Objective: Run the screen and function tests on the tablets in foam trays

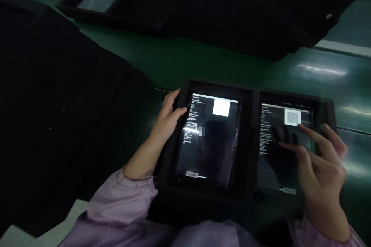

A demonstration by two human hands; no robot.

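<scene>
Curling left-hand fingers (174, 100) on tablet (203, 154) edge; right-hand fingers (314, 137) spread over second tablet (269, 166).

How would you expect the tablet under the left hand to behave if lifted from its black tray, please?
The tablet is likely stiff, being a flat rigid slab. Its glossy, film-covered screen probably feels slippery. Its snug black tray may hinder lifting.

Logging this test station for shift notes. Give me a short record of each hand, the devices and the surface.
Left hand: fingers curled over the edge of the left tablet
Right hand: over the right tablet, screen contact unclear
Screens: test info pages with QR codes
Holder: black tray
Surface: green workbench
</scene>
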